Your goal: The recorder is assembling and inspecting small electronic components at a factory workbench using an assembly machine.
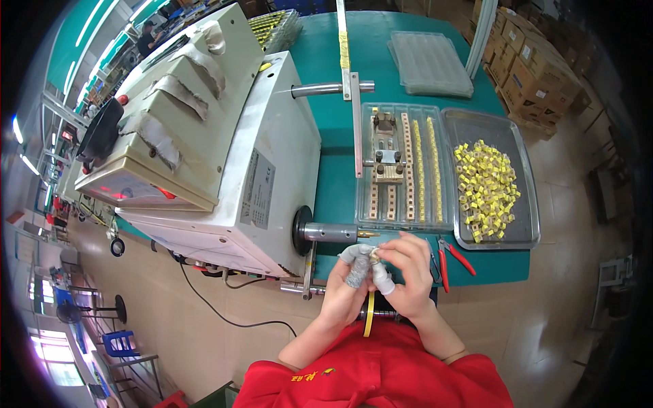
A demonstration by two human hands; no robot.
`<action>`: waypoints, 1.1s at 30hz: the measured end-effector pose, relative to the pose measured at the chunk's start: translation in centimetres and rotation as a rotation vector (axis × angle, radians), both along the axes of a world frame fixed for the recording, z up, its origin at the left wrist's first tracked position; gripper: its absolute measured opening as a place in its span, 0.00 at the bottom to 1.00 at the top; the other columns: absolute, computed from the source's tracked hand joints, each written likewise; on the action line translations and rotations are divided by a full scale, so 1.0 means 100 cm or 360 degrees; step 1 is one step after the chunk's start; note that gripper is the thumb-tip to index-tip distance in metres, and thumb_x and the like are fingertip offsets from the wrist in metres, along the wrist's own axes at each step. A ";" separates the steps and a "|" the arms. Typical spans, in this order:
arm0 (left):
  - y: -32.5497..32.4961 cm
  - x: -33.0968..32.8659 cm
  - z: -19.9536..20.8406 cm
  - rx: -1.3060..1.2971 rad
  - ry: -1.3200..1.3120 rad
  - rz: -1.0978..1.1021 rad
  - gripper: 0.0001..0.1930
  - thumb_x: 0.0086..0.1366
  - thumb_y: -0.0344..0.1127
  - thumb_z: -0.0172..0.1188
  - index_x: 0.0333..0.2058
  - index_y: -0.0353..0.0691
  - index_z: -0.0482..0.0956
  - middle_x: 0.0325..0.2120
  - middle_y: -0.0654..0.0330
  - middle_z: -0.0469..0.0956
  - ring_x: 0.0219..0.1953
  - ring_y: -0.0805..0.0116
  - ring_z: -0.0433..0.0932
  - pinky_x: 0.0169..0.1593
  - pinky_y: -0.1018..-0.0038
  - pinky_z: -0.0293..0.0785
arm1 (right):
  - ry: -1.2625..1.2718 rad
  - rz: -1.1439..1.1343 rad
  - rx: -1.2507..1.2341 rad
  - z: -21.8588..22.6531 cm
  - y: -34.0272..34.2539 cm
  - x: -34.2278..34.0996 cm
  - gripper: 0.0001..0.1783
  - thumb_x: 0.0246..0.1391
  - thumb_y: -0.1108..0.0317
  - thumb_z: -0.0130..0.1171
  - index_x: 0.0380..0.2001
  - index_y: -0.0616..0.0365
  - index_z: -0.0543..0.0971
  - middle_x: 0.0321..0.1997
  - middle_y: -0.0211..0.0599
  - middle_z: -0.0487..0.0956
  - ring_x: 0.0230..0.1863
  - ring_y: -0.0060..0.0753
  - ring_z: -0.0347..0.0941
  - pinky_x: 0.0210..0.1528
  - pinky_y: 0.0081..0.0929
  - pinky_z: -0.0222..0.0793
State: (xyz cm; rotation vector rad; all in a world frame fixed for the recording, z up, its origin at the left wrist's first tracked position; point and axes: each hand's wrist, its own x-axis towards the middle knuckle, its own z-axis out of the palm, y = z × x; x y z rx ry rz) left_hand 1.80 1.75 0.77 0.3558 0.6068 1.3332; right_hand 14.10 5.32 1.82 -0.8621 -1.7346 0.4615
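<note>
Both of my hands meet just in front of the machine's grey spindle point(331, 232) with its thin brass tip point(368, 234). My left hand point(345, 282) is closed, with grey and whitish coverings on its fingertips. Its fingers pinch a small pale bobbin point(373, 256), mostly hidden by the fingers. From the other side my right hand point(409, 275) pinches the same bobbin between thumb and fingers; its thumb wears a white cover. Below the hands hangs a strip of yellow tape point(369, 316) in front of my red shirt.
The winding machine point(265, 163) stands left on the green table point(415, 20). A clear tray point(362, 204) holds rows of bobbins and a metal fixture. Right of it, a metal tray point(524, 204) holds many yellow-wrapped bobbins. Red-handled pliers point(443, 265) lie near the front edge. Cartons point(537, 81) are stacked beyond.
</note>
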 end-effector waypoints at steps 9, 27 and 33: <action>0.002 -0.002 0.004 0.0041 0.0143 0.0093 0.14 0.60 0.33 0.53 0.44 0.37 0.67 0.34 0.64 0.69 0.33 0.80 0.66 0.34 0.83 0.62 | -0.0091 0.0144 0.0137 -0.002 -0.003 0.000 0.19 0.39 0.70 0.60 0.39 0.57 0.72 0.42 0.35 0.72 0.41 0.39 0.65 0.46 0.36 0.61; 0.002 -0.012 -0.008 0.0020 -0.0148 -0.0417 0.18 0.56 0.33 0.58 0.44 0.36 0.67 0.32 0.66 0.69 0.34 0.78 0.68 0.37 0.82 0.65 | 0.0218 0.0067 -0.0004 -0.020 -0.005 -0.002 0.10 0.40 0.69 0.62 0.28 0.58 0.74 0.33 0.36 0.73 0.35 0.40 0.65 0.38 0.30 0.63; 0.002 -0.010 -0.010 0.0134 0.0212 -0.0303 0.09 0.56 0.28 0.57 0.36 0.34 0.73 0.36 0.66 0.62 0.38 0.78 0.66 0.45 0.80 0.66 | 0.0378 0.0063 -0.0104 -0.019 -0.009 -0.007 0.07 0.45 0.70 0.58 0.25 0.59 0.70 0.30 0.37 0.71 0.34 0.37 0.65 0.39 0.30 0.63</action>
